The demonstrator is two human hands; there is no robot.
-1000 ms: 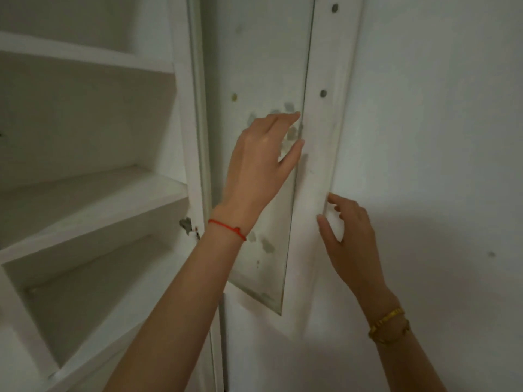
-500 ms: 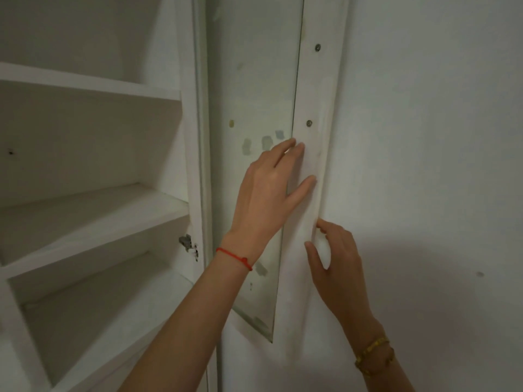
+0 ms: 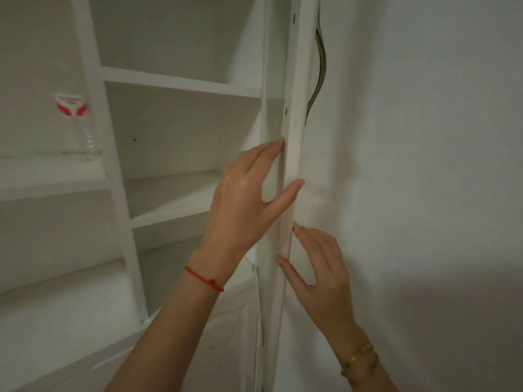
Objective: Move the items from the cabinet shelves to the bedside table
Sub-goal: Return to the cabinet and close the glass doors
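My left hand [image 3: 243, 199] flat on cabinet door [image 3: 294, 154] edge — fingers straight, thumb across front. My right hand [image 3: 319, 275] just below, fingers straight on same edge, holding nothing. Clear bottle [image 3: 74, 125] upright on left shelf [image 3: 51, 171] — well apart from hands.

The cabinet door [image 3: 294, 165] has swung edge-on; a bottle [image 3: 75, 125] now shows.

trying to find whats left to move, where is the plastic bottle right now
In the head view the plastic bottle stands at the far left on a cabinet shelf, left of the white upright divider.
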